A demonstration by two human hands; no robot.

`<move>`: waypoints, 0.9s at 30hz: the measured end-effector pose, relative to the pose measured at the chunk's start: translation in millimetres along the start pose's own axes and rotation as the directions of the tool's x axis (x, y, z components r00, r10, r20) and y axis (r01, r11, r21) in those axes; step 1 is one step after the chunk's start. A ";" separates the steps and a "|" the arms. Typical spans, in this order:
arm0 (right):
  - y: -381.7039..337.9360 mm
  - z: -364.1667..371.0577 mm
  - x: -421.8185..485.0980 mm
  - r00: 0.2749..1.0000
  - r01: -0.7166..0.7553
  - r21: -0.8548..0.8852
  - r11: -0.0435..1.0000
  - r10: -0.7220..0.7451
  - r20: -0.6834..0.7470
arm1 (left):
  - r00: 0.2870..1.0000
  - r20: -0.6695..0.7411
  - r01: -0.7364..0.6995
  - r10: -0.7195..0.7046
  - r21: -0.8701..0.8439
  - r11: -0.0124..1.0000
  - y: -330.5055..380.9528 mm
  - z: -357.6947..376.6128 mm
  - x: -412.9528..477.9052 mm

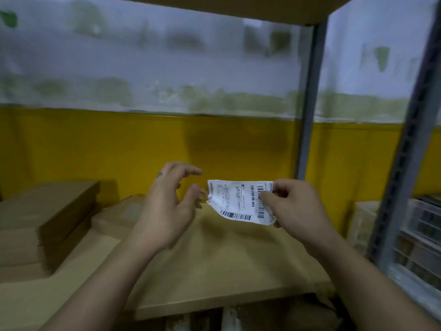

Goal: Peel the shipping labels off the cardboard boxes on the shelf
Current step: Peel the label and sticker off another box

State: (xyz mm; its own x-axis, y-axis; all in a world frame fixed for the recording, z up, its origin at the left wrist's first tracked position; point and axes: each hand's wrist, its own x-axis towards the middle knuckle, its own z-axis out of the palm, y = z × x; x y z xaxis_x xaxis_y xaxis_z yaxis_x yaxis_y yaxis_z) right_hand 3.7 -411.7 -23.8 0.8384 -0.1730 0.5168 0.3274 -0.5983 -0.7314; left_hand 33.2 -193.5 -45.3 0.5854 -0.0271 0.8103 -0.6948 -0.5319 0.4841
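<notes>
My right hand (293,206) pinches the right end of a crumpled white shipping label (236,201) with barcodes, held in the air above the wooden shelf board (226,271). Just left of the label's free edge hovers my left hand (167,206), its fingers spread and loosely curved, holding nothing. Brown cardboard boxes (47,211) are stacked at the left of the shelf. A flatter box (119,216) lies behind my left hand.
Grey metal shelf posts (310,103) stand at the right, one farther back and one close by. Clear plastic drawer units (420,242) fill the neighbouring bay at the right. A yellow and grey wall closes the back. Another shelf board runs overhead.
</notes>
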 end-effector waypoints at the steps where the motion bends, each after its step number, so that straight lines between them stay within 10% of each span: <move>1: 2.0 -7.6 -7.1 1.000 -0.008 -0.027 1.000 0.008 -0.023 | 0.997 -0.011 -0.076 0.077 0.043 0.996 10.2 4.4 -5.8; 5: 6.0 -32.7 -33.7 0.997 -0.072 0.072 0.995 0.073 -0.019 | 0.978 0.121 -0.174 0.170 0.018 0.985 52.5 31.1 -28.3; 13: 11.9 -52.3 -65.4 0.994 -0.107 0.347 0.932 0.099 0.040 | 0.883 0.414 0.266 -0.220 -0.055 0.963 78.6 68.4 -34.6; 18: 28.0 -52.3 -78.4 0.986 -0.165 0.366 0.916 0.151 0.065 | 0.804 0.468 0.583 -0.366 -0.501 0.640 87.3 78.2 -43.0; 27: 47.7 -79.1 -85.7 0.999 -0.013 0.357 0.934 0.023 -0.024 | 0.855 0.501 0.385 -0.134 -0.439 0.812 101.5 96.1 -57.9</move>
State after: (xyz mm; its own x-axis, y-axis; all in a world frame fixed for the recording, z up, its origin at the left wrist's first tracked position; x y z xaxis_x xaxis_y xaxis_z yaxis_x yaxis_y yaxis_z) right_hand -87.0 -487.3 -67.8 0.8352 -0.2051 0.5103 0.4505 -0.2771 -0.8487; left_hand -31.0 -327.3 -74.8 0.8032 -0.3757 0.4623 -0.5221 -0.0704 0.8500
